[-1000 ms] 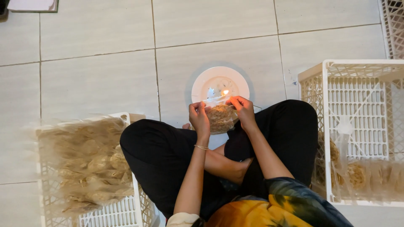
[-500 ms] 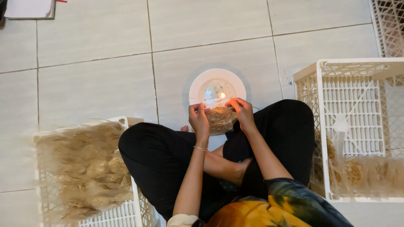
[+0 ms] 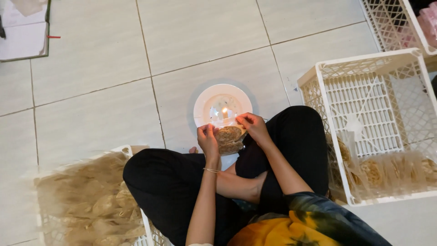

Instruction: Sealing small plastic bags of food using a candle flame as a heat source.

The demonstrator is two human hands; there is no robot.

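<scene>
A person sits cross-legged on a pale tile floor (image 3: 91,123). The left hand (image 3: 208,140) and the right hand (image 3: 255,129) are both closed on a small clear bag of brown snacks (image 3: 229,139). Each hand pinches one side of the bag near its top. The bag hangs between the two hands, just above the person's black trouser legs (image 3: 173,182).

Right past the hands, on the floor, sits a round white plate (image 3: 205,102). A little flame (image 3: 224,110) burns on it, very close to the top edge of the bag. What the flame stands on is too small and bright to make out.

To the left of the left hand, down by the knee, is a white crate (image 3: 86,200) full of tan bags. It is blurry and the edge of the picture cuts it off. To the right of the right hand is another white crate (image 3: 373,91) with holes in its walls. A few filled bags (image 3: 387,171) lie at its near end, and they look fuzzy too. The person's right leg hides its lower corner.

Far off to the upper left lies an open notebook (image 3: 22,32), partly cut off. Far to the upper right is the corner of a third crate (image 3: 391,23) with something pink in it that is hard to tell.

The fingertips are partly hidden behind the bag.
</scene>
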